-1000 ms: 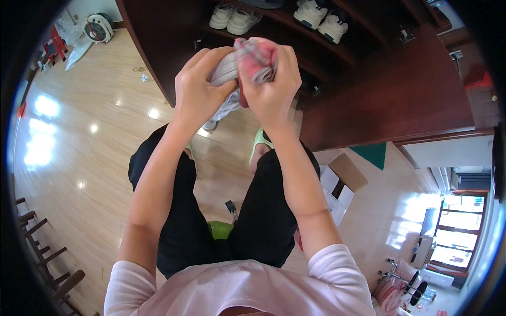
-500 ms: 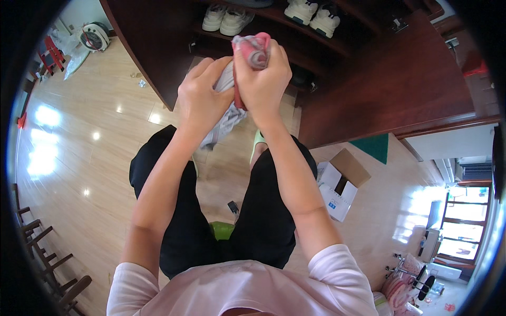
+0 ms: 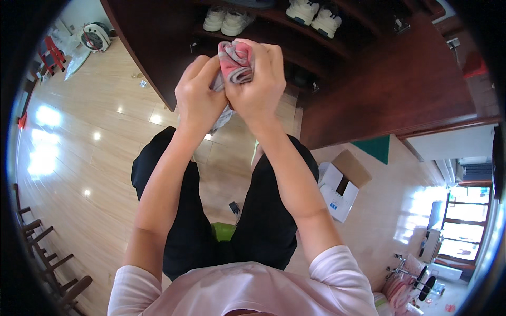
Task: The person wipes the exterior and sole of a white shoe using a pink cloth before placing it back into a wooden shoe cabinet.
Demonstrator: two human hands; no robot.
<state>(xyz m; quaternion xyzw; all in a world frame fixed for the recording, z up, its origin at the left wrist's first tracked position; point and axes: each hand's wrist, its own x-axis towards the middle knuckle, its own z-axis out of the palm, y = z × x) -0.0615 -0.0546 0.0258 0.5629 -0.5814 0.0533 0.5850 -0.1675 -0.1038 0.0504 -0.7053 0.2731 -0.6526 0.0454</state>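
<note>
In front of the open dark wood cabinet (image 3: 348,95), both of my hands grip one bunched cloth (image 3: 236,62), pink and grey. My right hand (image 3: 261,87) is wrapped round its upper end, and a rolled fold pokes out above the fist. Just beside it on the left, my left hand (image 3: 199,97) is closed on a paler grey stretch of the same cloth. A loose light end hangs below the hands, partly hidden behind the wrists.
White shoes (image 3: 235,22) and another pair (image 3: 313,17) stand on the cabinet shelves. An open cardboard box (image 3: 337,192) sits on the floor to the right, near a green mat (image 3: 374,147). Wooden chair legs (image 3: 47,253) line the left, and a fan-like appliance (image 3: 95,37) stands far left.
My right hand has turned and shifted slightly left and down, bringing the rolled cloth end with it. Less of the hanging cloth shows below my hands.
</note>
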